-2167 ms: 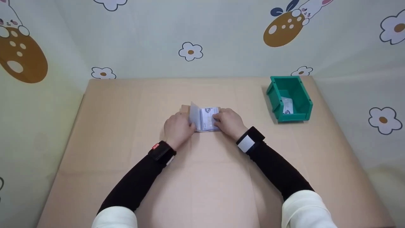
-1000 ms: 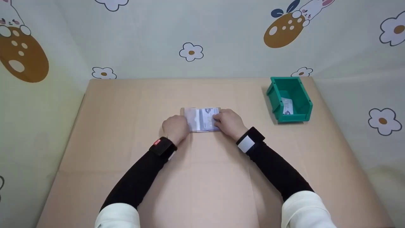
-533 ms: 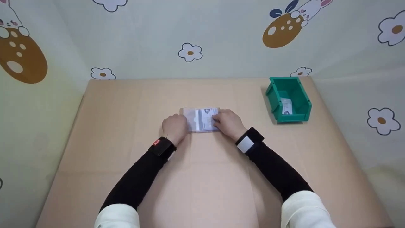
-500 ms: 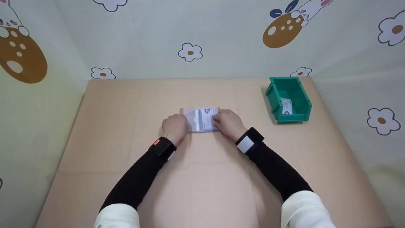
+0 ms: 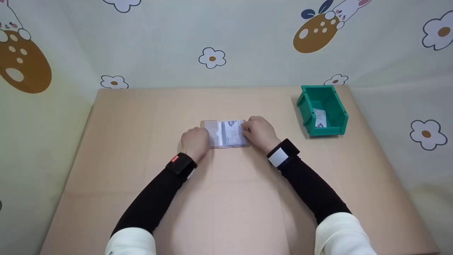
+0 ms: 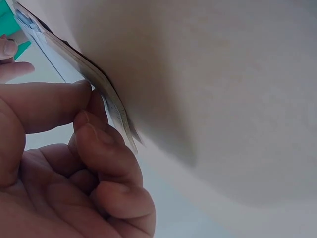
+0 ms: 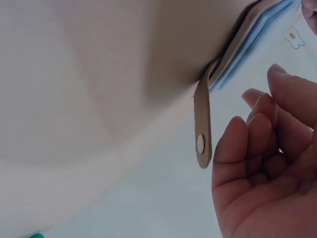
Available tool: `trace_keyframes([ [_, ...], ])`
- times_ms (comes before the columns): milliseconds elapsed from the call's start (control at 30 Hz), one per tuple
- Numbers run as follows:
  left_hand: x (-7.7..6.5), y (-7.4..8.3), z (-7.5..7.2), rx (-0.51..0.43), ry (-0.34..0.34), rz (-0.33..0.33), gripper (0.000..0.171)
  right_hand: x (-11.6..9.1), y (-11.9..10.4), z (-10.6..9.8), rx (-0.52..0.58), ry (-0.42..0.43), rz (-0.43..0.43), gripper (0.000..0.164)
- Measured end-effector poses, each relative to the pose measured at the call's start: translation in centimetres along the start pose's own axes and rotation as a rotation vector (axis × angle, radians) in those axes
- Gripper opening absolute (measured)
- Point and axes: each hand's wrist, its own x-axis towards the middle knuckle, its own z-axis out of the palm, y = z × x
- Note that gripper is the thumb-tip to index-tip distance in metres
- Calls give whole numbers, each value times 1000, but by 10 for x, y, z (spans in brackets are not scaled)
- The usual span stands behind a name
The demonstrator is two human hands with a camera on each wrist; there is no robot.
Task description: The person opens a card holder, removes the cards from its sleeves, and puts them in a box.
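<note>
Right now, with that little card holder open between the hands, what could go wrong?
Only the left hand seems to pinch the card holder; the right hand looks clear of it in the right wrist view, so that side might spring up or fold over. The strap juts unfastened from the card holder's end, so it could snag the right hand or get trapped if the cover is closed.

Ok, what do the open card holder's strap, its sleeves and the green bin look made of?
Strap: tan, matte leather or imitation, with a pale, probably metal snap.
Sleeves: likely clear plastic, glossy; a bright streak shows on them.
Bin: probably moulded plastic, uniformly green with smooth, thick rims.
</note>
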Motion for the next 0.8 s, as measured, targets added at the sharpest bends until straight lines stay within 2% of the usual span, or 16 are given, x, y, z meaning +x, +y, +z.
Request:
trace_keyframes([
  [167,0,0,-1,4,4,-1,16,1,2,-3,-1,-11,11,16],
  [433,0,1,0,7,-18,-20,15,1,5,3,-19,-34,-21,6],
  [800,1,0,0,5,-22,-19,14,0,6,6,-39,-39,-58,7],
])
